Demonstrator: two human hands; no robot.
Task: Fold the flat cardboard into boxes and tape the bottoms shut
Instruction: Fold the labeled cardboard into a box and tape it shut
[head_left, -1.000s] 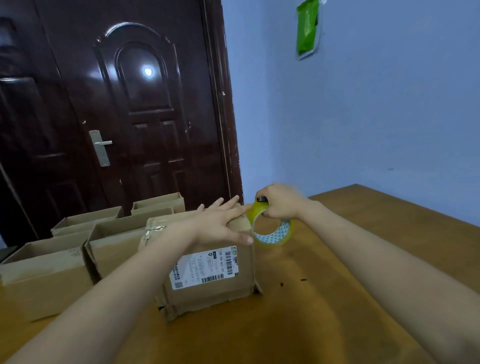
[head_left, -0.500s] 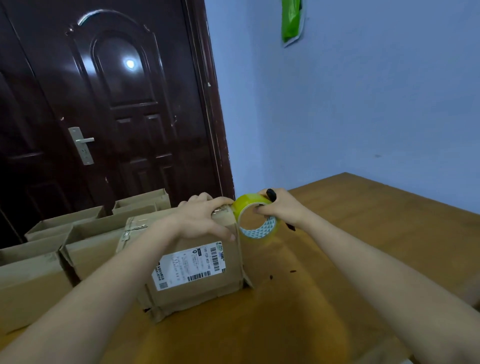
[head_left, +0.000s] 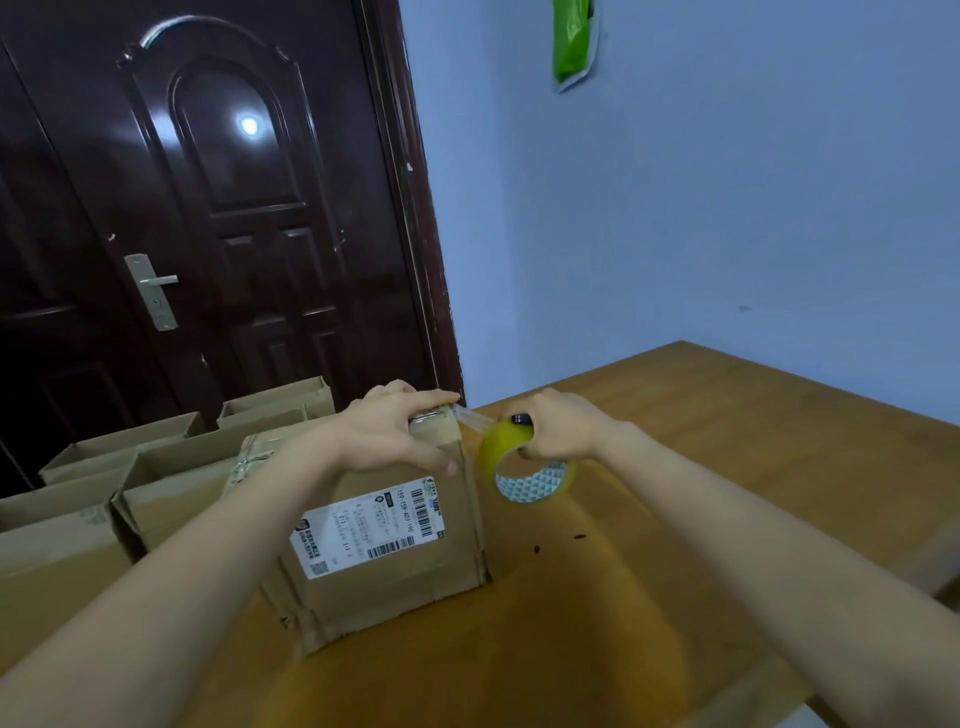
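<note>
Head view: at frame centre, a labelled cardboard box (head_left: 384, 525) sits on a wooden table (head_left: 727, 467). The left hand (head_left: 395, 431) grips its top right edge. The right hand (head_left: 561, 428) grips a yellow tape roll (head_left: 524, 467) just beside it. Open boxes (head_left: 156, 467) crowd the left; bare tabletop lies right.

Head-worn, looking forward and down, close above the labelled box (head_left: 384, 525), door (head_left: 218, 208) beyond it.
</note>
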